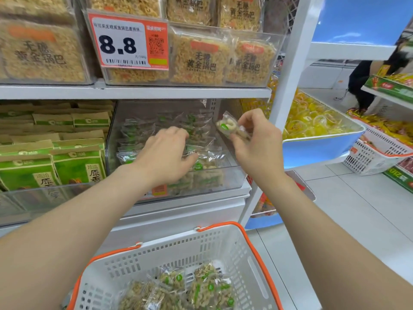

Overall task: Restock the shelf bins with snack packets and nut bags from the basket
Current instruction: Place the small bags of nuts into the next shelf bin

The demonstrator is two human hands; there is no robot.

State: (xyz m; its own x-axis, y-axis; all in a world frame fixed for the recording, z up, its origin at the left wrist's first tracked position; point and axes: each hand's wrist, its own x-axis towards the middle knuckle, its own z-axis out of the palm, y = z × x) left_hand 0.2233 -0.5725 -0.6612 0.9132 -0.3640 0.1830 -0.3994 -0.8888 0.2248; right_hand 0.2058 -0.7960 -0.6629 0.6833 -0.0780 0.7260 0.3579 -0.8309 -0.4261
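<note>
One small clear packet of pale nuts with a green label (230,128) is pinched between thumb and fingers of the right hand (257,151), tilted above the right end of the one clear plastic shelf bin (232,175), where many like packets lie piled. The left hand (165,153) reaches palm down into that bin, fingers bent onto the pile; whether it grips any cannot be told. Below, one white plastic basket with orange rim (178,249) holds at least five nut bags (201,287).

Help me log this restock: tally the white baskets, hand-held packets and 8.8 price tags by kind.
White slotted plastic baskets with orange rims: 2
Clear green-labelled nut packet pinched in right hand: 1
Orange-bordered 8.8 price tag: 1
Total: 4
</note>
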